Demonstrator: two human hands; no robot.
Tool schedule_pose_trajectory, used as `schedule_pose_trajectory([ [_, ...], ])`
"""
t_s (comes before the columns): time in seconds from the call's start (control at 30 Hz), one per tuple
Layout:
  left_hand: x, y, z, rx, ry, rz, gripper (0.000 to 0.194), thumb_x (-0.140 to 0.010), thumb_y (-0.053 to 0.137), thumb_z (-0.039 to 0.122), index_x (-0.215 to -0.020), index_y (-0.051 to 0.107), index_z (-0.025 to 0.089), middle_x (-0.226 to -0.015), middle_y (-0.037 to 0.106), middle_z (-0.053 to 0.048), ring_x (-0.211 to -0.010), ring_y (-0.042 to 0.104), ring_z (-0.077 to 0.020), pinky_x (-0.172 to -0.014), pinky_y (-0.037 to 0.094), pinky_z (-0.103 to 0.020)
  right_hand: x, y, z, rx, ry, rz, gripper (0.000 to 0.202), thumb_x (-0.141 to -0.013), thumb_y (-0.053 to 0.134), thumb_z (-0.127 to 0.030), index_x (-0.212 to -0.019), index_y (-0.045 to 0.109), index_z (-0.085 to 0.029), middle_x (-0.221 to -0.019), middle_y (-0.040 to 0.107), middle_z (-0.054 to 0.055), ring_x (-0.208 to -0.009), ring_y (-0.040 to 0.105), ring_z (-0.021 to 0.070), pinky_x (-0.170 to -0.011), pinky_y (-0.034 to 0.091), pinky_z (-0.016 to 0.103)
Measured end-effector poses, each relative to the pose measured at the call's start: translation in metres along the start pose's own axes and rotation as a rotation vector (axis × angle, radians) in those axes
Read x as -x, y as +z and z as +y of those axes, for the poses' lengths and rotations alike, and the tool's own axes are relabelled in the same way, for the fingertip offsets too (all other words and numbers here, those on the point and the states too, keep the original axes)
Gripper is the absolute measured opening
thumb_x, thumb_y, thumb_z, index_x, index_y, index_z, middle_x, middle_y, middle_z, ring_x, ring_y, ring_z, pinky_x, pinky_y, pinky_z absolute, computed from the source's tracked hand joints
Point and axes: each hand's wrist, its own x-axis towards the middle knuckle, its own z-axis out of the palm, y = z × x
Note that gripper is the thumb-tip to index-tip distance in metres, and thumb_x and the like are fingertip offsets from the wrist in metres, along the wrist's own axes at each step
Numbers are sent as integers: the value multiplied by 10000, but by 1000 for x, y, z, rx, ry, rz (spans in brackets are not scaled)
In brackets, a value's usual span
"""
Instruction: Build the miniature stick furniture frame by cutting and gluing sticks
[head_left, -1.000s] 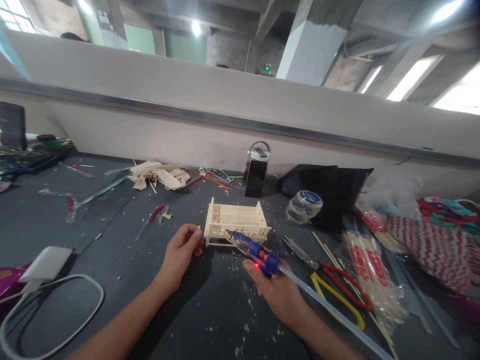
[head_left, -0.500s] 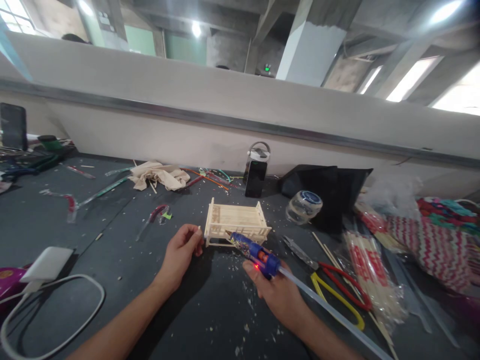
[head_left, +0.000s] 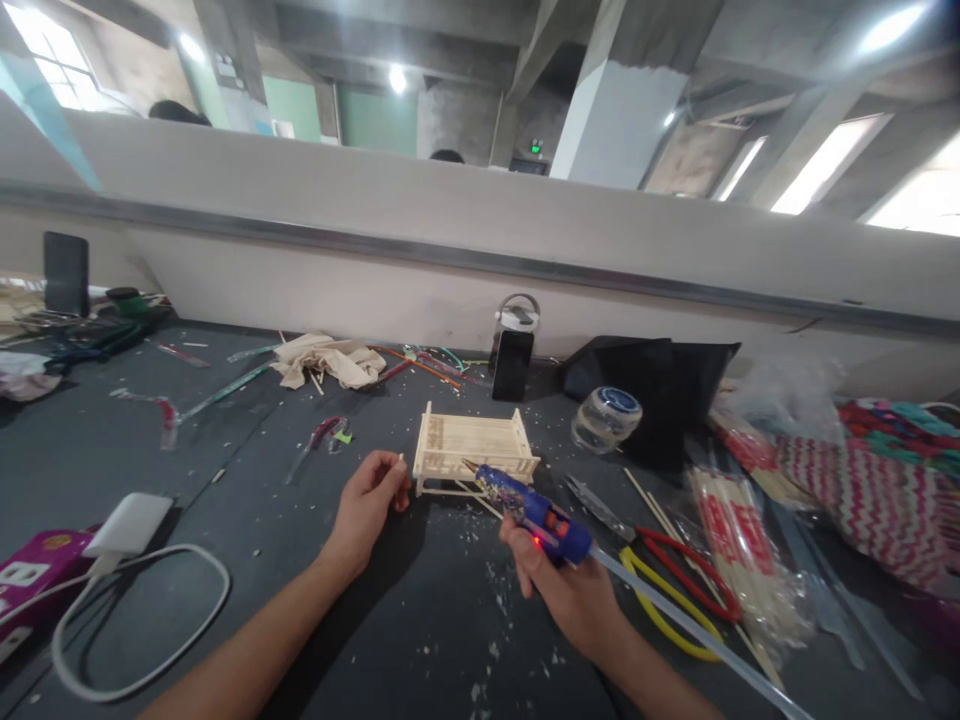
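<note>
"Where is the stick model (head_left: pixel 480 434)?"

"At seven o'clock from the phone (head_left: pixel 513 366); left hand (head_left: pixel 367 505) at its eight, finger and thumb pinched on what looks like a pale stick (head_left: pixel 401 458); right hand (head_left: pixel 564 592) at its five, wrapped around a glue gun (head_left: pixel 534 512), nozzle (head_left: pixel 470 466) near the front rail (head_left: pixel 517 466)."

"Its handling?"

"Likely light, stiff, fragile at the rail; best held by both ends."

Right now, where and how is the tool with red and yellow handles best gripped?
Probably around both the red handle and yellow handle, from the person's near right side: the tool lies with handles spread that way and its nose pointing away. The glue stick crosses in front of the yellow handle, so it may hinder.
</note>
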Motion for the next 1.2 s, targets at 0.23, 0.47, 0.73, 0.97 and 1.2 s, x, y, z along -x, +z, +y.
schedule_pose_trajectory([
  [0.23, -2, -7, 7, 101, 18, 148, 310, -717, 727, 429, -818, 590, 170, -655, 540, 47, -548, 501, -95, -513, 408, -207, -5, -23, -17, -257, -62, 22, 281, -874, 598, -461, -925, 624, -185, -748, 632, 14, -467, 519, 95, -479, 453, 253],
  [0.47, 35, -6, 58, 129, 204, 203, 211, -784, 691, 373, -839, 632, 177, -698, 555, 30, -625, 509, -95, -607, 427, -207, 19, -49, -57, -334, 11, -73, 421, -839, 571, -602, -897, 652, -192, -711, 600, 14, -478, 509, 102, -487, 434, 262],
  [0.73, 114, 24, 77, -534, 684, 185, 105, -847, 632, 168, -906, 680, 240, -950, 625, -17, -853, 611, -145, -746, 485, -241, 61, -38, -63, -207, -18, -104, 484, -751, 599, -692, -751, 653, -211, -632, 615, 19, -460, 521, 117, -397, 411, 221],
  [0.97, 126, 41, 81, -697, 802, 161, 142, -839, 638, 125, -933, 669, 227, -889, 638, -14, -779, 637, -128, -696, 521, -224, 68, -41, -53, -66, -201, 7, 481, -770, 561, -701, -659, 617, -237, -562, 584, -2, -459, 547, 138, -444, 455, 236],
  [1.2, 125, 44, 78, -783, 902, 177, 130, -831, 644, 107, -920, 665, 200, -882, 654, -18, -775, 637, -120, -709, 508, -222, 69, -43, -55, -27, -195, 17, 505, -798, 521, -700, -622, 577, -230, -523, 515, -24, -423, 475, 113, -420, 417, 224],
])
